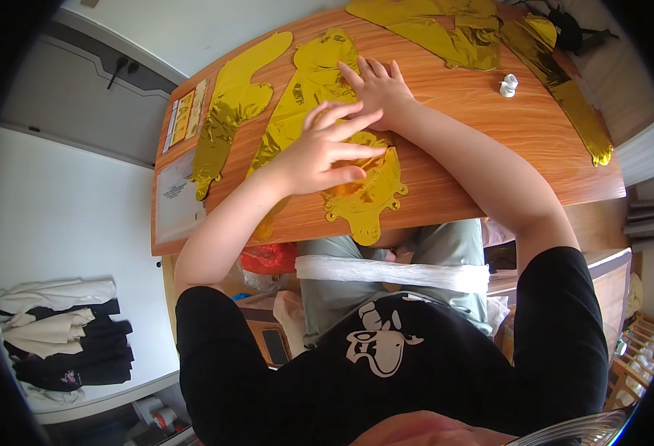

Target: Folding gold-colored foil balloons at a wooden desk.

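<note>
A flat gold foil balloon (297,104) lies on the wooden table in front of me, its tabbed end (366,215) close to the near edge. Over its middle is my left hand (319,152), fingers spread; whether its fingertips touch the foil I cannot tell. My right hand (383,93) reaches farther out with fingers apart, palm down along the balloon's right side. The arms hide part of the foil. Neither hand grips anything that I can see.
Another flat gold balloon (230,100) lies to the left, beside a printed card (184,115) and a clear plastic sleeve (178,197). More gold foil (461,33) spreads over the far right, near a small white item (508,85). A white strip (394,273) crosses my lap.
</note>
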Demonstrator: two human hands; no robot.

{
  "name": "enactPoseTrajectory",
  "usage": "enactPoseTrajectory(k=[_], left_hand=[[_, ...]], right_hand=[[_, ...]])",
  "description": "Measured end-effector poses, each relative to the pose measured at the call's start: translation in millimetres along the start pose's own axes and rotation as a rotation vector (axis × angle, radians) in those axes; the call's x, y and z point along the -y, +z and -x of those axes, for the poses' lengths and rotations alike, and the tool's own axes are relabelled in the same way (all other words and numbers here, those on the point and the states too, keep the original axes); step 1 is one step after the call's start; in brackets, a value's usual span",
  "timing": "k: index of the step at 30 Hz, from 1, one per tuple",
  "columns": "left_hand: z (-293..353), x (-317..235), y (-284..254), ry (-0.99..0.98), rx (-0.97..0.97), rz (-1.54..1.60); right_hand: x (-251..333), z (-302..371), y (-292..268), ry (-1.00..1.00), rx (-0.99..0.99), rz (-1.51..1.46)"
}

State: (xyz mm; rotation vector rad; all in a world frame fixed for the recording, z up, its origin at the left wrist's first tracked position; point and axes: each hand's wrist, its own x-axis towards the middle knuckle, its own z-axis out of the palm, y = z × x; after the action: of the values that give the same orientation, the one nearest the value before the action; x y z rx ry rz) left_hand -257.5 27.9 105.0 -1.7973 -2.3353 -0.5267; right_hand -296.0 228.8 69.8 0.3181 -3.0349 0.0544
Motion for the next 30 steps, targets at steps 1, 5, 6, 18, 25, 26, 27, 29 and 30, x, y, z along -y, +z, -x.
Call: enactPoseTrajectory(k=[1, 5, 6, 18, 25, 26, 27, 29, 30], left_hand=[[7.4, 2.7, -10.5, -0.011, 0.033, 0.000], [41.3, 13.2, -39.0, -0.135, 0.127, -0.057], [48.6, 17.6, -41.3, -0.141, 0.127, -0.061], [52.1, 28.8, -40.2, -0.216, 0.149, 0.086], [47.4, 30.2, -39.0, -0.460, 0.131, 0.422], [46.8, 29.1, -38.6, -0.362, 0.048, 0.433], [46.2, 27.5, -38.1, -0.264, -0.035, 0.443], [45.2, 20.3, -33.3, -0.216, -0.048, 0.414], [45.0, 15.1, -30.9, -0.166, -0.060, 0.385]], right_hand=[[1.5, -0.1, 0.0, 0.021, -0.018, -0.053], [6.2, 1.2, 0.4, 0.049, -0.092, -0.093], [7.0, 1.0, -0.3, 0.042, -0.094, -0.095], [7.1, 0.4, -1.8, 0.059, -0.050, -0.061], [7.2, 0.4, -2.8, 0.060, -0.051, -0.064], [7.4, 0.4, -2.7, 0.059, -0.051, -0.066], [7.8, 0.4, -2.8, 0.058, -0.051, -0.067], [6.6, 0.0, -2.0, 0.062, -0.046, -0.071], [5.2, 0.0, -0.8, 0.065, -0.047, -0.071]])
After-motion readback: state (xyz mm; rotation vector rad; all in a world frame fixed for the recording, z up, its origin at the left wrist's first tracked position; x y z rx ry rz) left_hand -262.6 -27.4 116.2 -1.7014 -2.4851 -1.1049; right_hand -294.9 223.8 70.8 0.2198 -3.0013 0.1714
